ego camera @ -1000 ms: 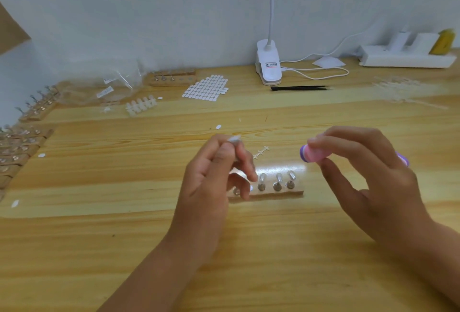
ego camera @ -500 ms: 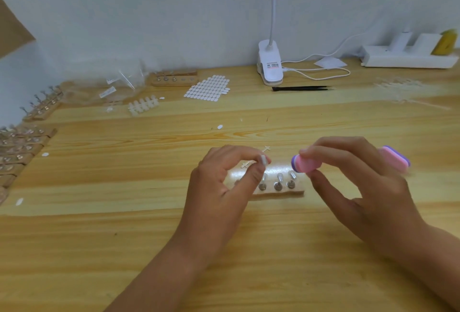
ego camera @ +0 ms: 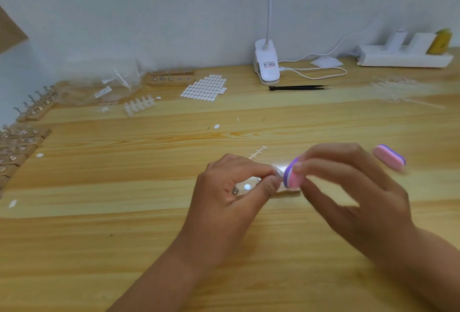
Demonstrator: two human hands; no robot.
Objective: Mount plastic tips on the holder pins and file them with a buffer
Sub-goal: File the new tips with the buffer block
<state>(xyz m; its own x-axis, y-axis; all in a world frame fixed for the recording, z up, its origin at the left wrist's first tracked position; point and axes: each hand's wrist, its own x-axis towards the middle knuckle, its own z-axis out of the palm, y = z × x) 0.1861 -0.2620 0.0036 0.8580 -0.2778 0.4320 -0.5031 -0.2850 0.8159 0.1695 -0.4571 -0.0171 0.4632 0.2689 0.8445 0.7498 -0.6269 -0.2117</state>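
My left hand [ego camera: 234, 187] pinches a small clear plastic tip [ego camera: 278, 171] between thumb and forefinger, just above the wooden pin holder [ego camera: 286, 190]. That holder lies mostly hidden behind both hands; two of its pins [ego camera: 246, 187] show under my left fingers. My right hand [ego camera: 348, 192] grips a pink and purple buffer [ego camera: 293, 174] by its middle. The buffer's near end touches the tip, and its far end [ego camera: 389, 157] sticks out past my knuckles.
A trimmed sprue [ego camera: 257, 153] lies just beyond the hands. Further back are a sheet of white stickers [ego camera: 204, 87], a strip of tips [ego camera: 139, 107], black tweezers [ego camera: 296, 87], a clip lamp [ego camera: 266, 65] and a power strip [ego camera: 403, 56]. Loaded wooden holders [ego camera: 20, 142] line the left edge.
My left hand lowered and turned the tip toward the right. My right hand brought the buffer's near end left and down until it met the tip.
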